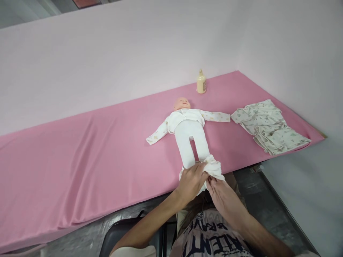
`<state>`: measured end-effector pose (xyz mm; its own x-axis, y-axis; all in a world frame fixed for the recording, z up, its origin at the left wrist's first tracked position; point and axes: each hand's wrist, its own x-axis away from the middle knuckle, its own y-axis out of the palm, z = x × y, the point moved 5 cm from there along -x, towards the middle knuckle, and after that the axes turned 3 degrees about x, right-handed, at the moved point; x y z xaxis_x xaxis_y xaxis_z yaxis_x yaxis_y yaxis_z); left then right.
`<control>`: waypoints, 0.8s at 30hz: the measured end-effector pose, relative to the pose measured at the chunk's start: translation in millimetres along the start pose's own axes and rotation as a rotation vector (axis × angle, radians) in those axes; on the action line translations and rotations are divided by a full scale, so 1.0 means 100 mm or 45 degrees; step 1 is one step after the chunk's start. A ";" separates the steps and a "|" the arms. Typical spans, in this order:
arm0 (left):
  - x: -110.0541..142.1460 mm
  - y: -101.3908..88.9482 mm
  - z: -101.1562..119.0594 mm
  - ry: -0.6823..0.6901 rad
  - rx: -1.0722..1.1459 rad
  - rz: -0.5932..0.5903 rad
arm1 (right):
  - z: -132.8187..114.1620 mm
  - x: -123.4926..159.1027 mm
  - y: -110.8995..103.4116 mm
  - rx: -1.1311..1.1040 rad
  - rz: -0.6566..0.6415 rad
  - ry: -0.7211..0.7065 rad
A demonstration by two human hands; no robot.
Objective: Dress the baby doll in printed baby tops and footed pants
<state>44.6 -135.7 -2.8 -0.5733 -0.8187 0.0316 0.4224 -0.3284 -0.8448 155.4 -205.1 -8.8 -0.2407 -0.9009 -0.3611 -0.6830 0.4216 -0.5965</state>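
A baby doll (182, 104) lies on its back on the pink-covered table, head toward the wall. It wears a white top (184, 117) with patterned sleeves spread wide, and its legs (184, 144) look plain white. Around its feet at the table's front edge is a bunched white garment (214, 167), probably baby trousers. My left hand (193, 178) is closed on the cloth near the doll's feet. Just beside it, my right hand (218, 189) pinches the same garment from below. Both sets of fingertips are partly hidden in the folds.
A pump bottle (201, 84) of pale yellow stands near the wall, beyond the doll's head. Folded patterned baby clothes (270, 125) lie at the table's right end. The pink sheet (120, 153) has creases on the left. A black chair (128, 232) is below the front edge.
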 end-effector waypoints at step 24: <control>-0.17 0.10 -0.09 -0.084 -0.101 -0.139 | 0.85 0.06 0.02 -0.945 -0.034 0.811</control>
<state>52.3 -121.4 -16.8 -0.5641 -0.8104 0.1584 0.3016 -0.3808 -0.8741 211.2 -201.1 -73.2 -0.3972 -0.8883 0.2305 -0.9017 0.4246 0.0822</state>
